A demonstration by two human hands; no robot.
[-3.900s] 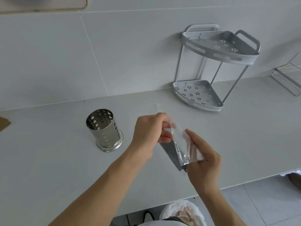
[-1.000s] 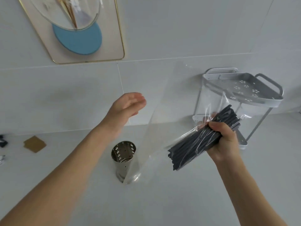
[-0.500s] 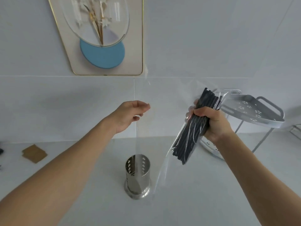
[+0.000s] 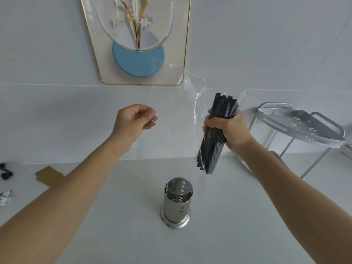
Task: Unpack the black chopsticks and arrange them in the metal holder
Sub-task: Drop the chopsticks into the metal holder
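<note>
My right hand (image 4: pixel 231 130) grips a bundle of black chopsticks (image 4: pixel 213 149) around its upper half. The bundle stands nearly upright, with its lower ends hanging above and to the right of the metal holder (image 4: pixel 178 202). A clear plastic bag (image 4: pixel 198 96) still drapes around the bundle and spreads left toward my left hand (image 4: pixel 133 121). That hand is raised at the same height, its thumb and fingertips pinched together on the thin film. The perforated holder stands upright on the white counter (image 4: pixel 219 235); I see nothing inside it.
A grey two-tier corner rack (image 4: pixel 304 126) stands at the right against the wall. A framed picture (image 4: pixel 137 44) hangs above. At the far left lie a cardboard piece (image 4: pixel 49 176), a small black item (image 4: pixel 5 171) and a crumpled scrap (image 4: pixel 4 198).
My right hand has tipped the chopstick bundle from slanted to almost upright over the holder. My left hand's fingers have closed on the bag film.
</note>
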